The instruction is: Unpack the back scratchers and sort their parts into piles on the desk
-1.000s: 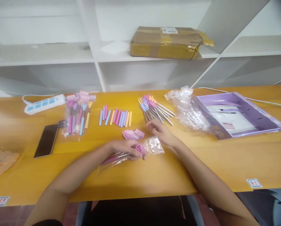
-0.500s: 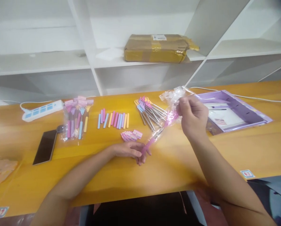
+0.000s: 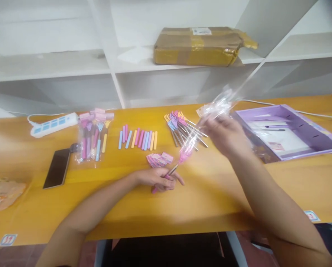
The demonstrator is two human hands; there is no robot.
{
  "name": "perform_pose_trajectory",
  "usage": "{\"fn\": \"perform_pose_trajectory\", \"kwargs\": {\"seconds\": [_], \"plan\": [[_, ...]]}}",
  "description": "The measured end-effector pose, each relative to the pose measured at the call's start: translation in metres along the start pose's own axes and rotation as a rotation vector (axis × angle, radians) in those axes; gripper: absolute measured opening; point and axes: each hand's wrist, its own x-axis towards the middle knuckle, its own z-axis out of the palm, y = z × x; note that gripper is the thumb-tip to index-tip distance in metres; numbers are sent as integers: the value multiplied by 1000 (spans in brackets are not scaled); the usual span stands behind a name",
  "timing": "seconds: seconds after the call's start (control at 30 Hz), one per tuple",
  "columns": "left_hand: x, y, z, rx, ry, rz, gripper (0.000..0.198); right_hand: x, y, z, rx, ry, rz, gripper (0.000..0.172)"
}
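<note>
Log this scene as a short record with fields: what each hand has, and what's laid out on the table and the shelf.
left hand: resting on the table, fingers closed on a pink-handled fork
right hand: raised, blurred, gripping a clear plastic sleeve
centre: row of coloured handles, loose forks, pink tags
left side: bagged packs, power strip, phone
right side: purple tray
shelf: cardboard parcel

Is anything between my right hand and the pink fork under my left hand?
Only the clear plastic sleeve your right hand grips, which runs down to the pink fork. Your left hand pins its handle.
</note>
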Motion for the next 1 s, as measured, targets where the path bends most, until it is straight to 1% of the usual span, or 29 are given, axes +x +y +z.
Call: {"fn": "perform_pose_trajectory", "kwargs": {"seconds": [0.03, 0.07, 0.1, 0.13, 0.17, 0.2, 0.27, 0.33, 0.37, 0.4, 0.47, 0.5, 0.53, 0.6, 0.63, 0.67, 0.7, 0.73, 0.8, 0.87, 0.93, 1.0], "plan": [[2, -2, 0, -24, 0, -3, 53, 16, 7, -10, 26, 105, -29, 29], [4, -4, 1, -56, 0, -4, 51, 33, 15, -21, 4, 171, -40, 27], [6, -6, 1, -95, -1, -4, 48, 49, 22, -31, -80, 195, -20, 25], [8, -8, 1, -135, -3, -4, 45, 63, 29, -38, -190, 178, 24, 22], [9, -9, 2, -174, -3, -2, 42, 74, 36, -43, -295, 134, 77, 21], [10, -10, 2, -204, -1, 4, 41, 83, 43, -45, -425, 75, 143, 21], [10, -9, 3, -214, 11, 16, 42, 91, 57, -42, -641, -20, 256, 23], [7, -4, 5, -134, 33, 30, 49, 90, 69, -32, -785, -37, 317, 19], [5, -1, 6, -71, 50, 41, 52, 86, 74, -27, -802, 10, 307, 17], [3, 3, 6, -2, 73, 57, 55, 80, 77, -22, -785, 91, 264, 15], [-1, 13, 8, 122, 154, 117, 56, 59, 81, -11, -645, 246, 116, 16], [-2, 17, 10, 181, 221, 157, 54, 45, 81, -5, -541, 280, 41, 18], [-4, 22, 12, 262, 311, 192, 50, 28, 81, 3, -422, 263, -21, 20], [-6, 28, 19, 529, 534, 205, 38, -13, 76, 20, -313, 41, -15, 30], [-7, 30, 25, 697, 634, 184, 31, -34, 71, 30, -280, -117, 16, 35], [-7, 30, 31, 861, 707, 156, 23, -55, 66, 41, -222, -305, 58, 37], [-8, 30, 39, 1008, 749, 135, 17, -73, 59, 52, -175, -427, 95, 40], [-9, 29, 48, 1129, 767, 124, 12, -89, 52, 63, -141, -500, 131, 42], [-9, 25, 66, 1321, 774, 112, 10, -112, 38, 83, -84, -544, 198, 48], [-9, 21, 79, 1486, 800, 61, 10, -125, 28, 98, -19, -533, 253, 55], [-7, 19, 84, 1601, 824, -18, 9, -132, 25, 107, 67, -488, 305, 63], [-6, 19, 80, 1649, 832, -77, 10, -138, 26, 113, 126, -420, 363, 66]]}}
